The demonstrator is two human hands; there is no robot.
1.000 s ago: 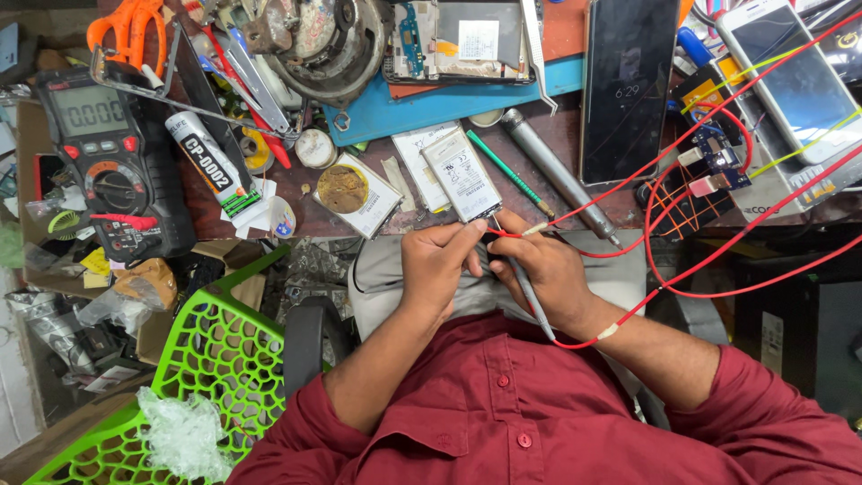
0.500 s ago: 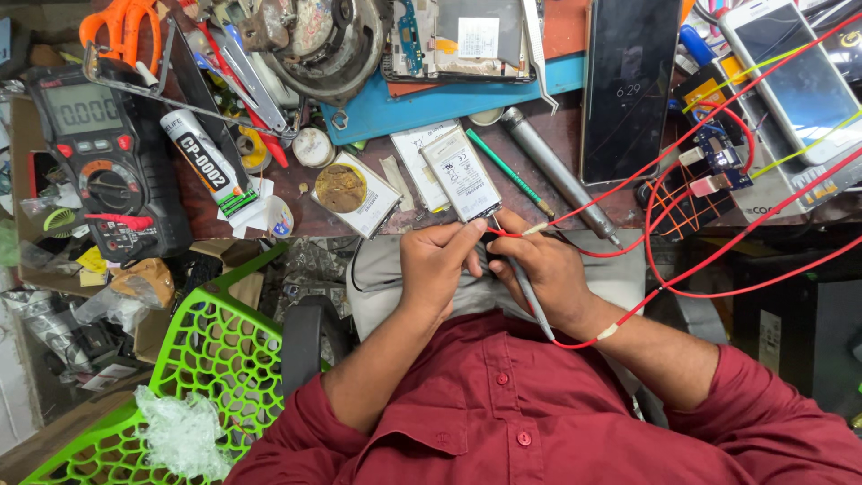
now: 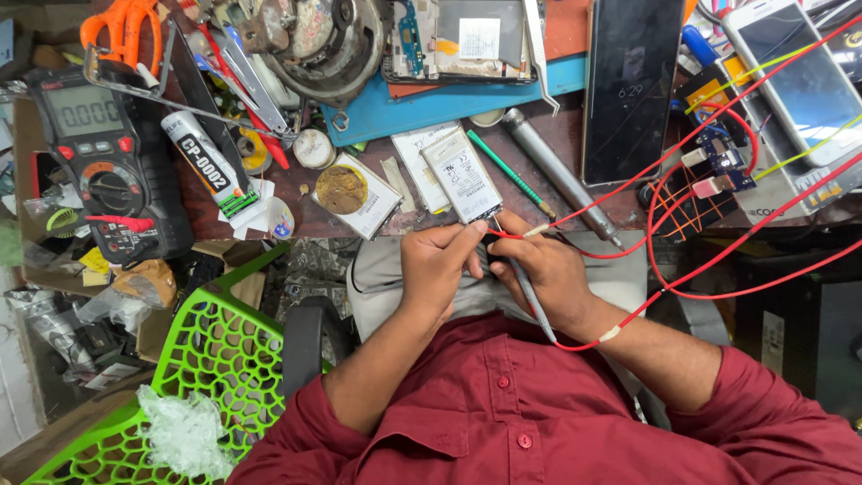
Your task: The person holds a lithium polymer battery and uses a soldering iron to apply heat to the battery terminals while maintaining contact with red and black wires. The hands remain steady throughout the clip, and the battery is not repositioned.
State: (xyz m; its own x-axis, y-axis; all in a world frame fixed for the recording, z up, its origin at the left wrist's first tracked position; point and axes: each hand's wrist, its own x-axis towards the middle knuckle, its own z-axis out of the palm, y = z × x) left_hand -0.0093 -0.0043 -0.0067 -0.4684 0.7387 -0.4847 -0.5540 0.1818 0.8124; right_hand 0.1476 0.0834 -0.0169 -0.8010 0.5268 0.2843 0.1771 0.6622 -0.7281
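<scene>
While both hands meet at the near edge of the bench (image 3: 575, 153), the head view shows work on a flat battery (image 3: 462, 175) that lies at that edge, just beyond the fingers. The left hand (image 3: 437, 265) is closed in a pinch at the battery's near end, where a thin red lead (image 3: 539, 229) reaches in; what the fingertips grip there is too small to tell. The right hand (image 3: 543, 274) is curled around a grey probe (image 3: 530, 301), held like a pen with its tip at the same near end, and a red wire (image 3: 682, 283) trails from it off to the right. Far left on the bench stands a black multimeter (image 3: 103, 153) with its screen lit. A dark phone (image 3: 631, 85) lies to the right of the battery, an opened phone (image 3: 462, 40) on a blue mat (image 3: 431, 103) beyond it. As I judge it, the contacts are being touched now, so the set-up is done and the check itself is midway; the battery is still out of any phone.
</scene>
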